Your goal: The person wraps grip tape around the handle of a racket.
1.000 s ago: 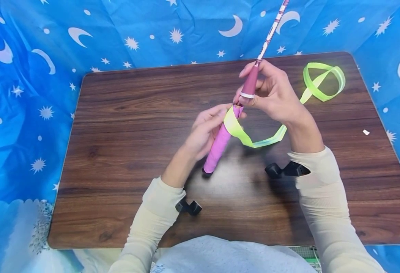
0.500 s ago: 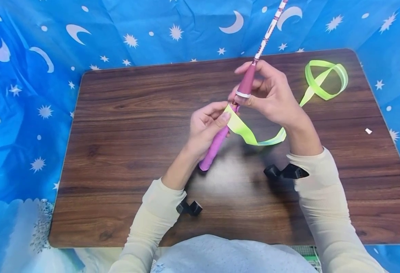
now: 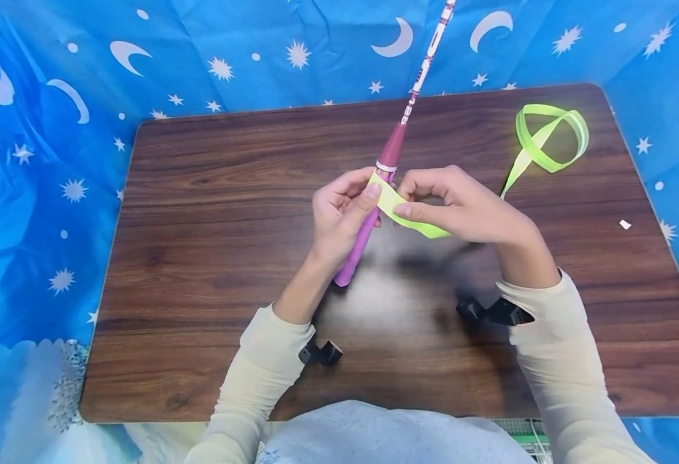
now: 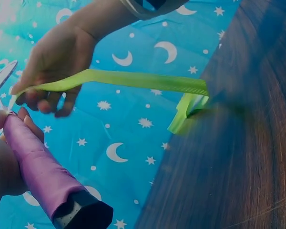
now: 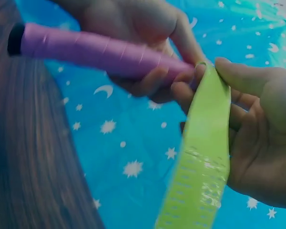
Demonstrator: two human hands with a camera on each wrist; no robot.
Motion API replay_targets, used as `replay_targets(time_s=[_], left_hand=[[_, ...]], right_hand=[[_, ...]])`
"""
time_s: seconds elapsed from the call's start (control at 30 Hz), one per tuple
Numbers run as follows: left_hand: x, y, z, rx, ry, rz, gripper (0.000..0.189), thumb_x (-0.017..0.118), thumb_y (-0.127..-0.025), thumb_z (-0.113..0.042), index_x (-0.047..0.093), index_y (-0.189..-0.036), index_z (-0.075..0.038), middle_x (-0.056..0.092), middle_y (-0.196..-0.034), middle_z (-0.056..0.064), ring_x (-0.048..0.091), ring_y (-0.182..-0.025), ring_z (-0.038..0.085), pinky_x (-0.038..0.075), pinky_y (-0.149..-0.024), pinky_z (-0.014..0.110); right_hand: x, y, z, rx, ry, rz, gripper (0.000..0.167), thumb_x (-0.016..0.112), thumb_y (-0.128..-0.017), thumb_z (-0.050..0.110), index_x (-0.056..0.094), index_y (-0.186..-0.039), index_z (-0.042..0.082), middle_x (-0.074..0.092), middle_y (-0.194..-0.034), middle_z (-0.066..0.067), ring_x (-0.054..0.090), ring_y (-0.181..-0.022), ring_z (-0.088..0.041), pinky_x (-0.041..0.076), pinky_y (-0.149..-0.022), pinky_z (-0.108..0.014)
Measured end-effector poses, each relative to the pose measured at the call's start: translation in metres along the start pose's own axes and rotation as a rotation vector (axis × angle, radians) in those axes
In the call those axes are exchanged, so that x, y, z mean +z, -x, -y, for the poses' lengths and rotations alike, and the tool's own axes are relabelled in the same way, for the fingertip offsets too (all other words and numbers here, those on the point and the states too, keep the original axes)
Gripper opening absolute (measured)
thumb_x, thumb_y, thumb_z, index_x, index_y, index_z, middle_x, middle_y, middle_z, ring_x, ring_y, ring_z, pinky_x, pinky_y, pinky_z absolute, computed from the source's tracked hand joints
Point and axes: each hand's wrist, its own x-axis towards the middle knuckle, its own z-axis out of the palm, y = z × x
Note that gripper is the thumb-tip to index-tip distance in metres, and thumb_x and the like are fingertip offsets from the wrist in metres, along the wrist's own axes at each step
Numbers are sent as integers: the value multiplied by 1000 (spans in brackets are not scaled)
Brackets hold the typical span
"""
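Observation:
A badminton racket slants away from me, its white and red shaft [image 3: 426,67] pointing up past the table's far edge. Below its dark red cone [image 3: 392,147] the handle is wrapped in purple grip tape [image 3: 352,258]; a black butt cap [image 4: 88,214] shows in the left wrist view. My left hand [image 3: 339,216] holds the handle near its top, thumb pressing the end of a yellow-green grip tape [image 5: 205,119] against it. Close beside, my right hand [image 3: 467,205] pinches that tape between thumb and fingers. The tape's far part [image 3: 580,132] lies looped on the table's right side.
A dark wood-grain table [image 3: 200,270] stands under the hands. Blue cloth [image 3: 293,77] with moons and stars hangs around its back and sides. A small white scrap [image 3: 625,224] lies at the right. Black wrist cameras [image 3: 322,353] stick out from both sleeves.
My right hand has left the racket's cone, moved down and taken the yellow-green tape near the handle. The racket has shifted slightly left in my left hand, whose thumb now presses the tape end.

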Motion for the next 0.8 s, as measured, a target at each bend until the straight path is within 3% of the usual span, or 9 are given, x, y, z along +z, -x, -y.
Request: replay_targets(time_s=[0.1, 0.27, 0.47, 0.63, 0.8], left_hand=[[1, 1, 1, 2, 0, -5, 30, 50, -95, 13, 51, -120, 30, 70, -83, -13, 62, -59, 3, 52, -50, 16], [2, 1, 3, 16, -15, -13, 27, 52, -96, 12, 54, -117, 29, 71, -83, -10, 65, -60, 3, 53, -51, 16], [1, 2, 3, 17, -31, 17, 29, 52, -95, 12, 54, -119, 29, 70, -83, -11, 65, -61, 2, 53, -52, 16], [1, 1, 2, -1, -12, 35, 32, 54, -93, 10, 54, -118, 29, 71, -80, -13, 64, -60, 2, 53, -50, 17], [1, -2, -1, -54, 56, 18, 37, 57, -90, 10, 51, -121, 30, 72, -79, -10, 65, -58, 5, 52, -49, 18]], right_hand=[[1, 4, 6, -24, -45, -43, 12, 60, -98, -3, 65, -89, 4, 67, -71, 3, 47, -55, -13, 37, -46, -29], [-1, 9, 13, 26, -22, -137, 14, 61, -97, -5, 69, -107, 2, 66, -66, 6, 38, -48, -9, 28, -41, -30], [-5, 12, 14, 22, 21, -71, 27, 59, -98, -3, 67, -123, 2, 64, -67, 8, 41, -47, -7, 32, -41, -28], [-6, 12, 9, -23, -91, -52, 27, 56, -98, -8, 65, -123, -6, 67, -69, 5, 44, -50, -8, 32, -41, -28], [-4, 13, 6, 6, -239, -132, 22, 59, -96, -8, 69, -115, -2, 73, -71, -1, 60, -57, -8, 37, -43, -26]])
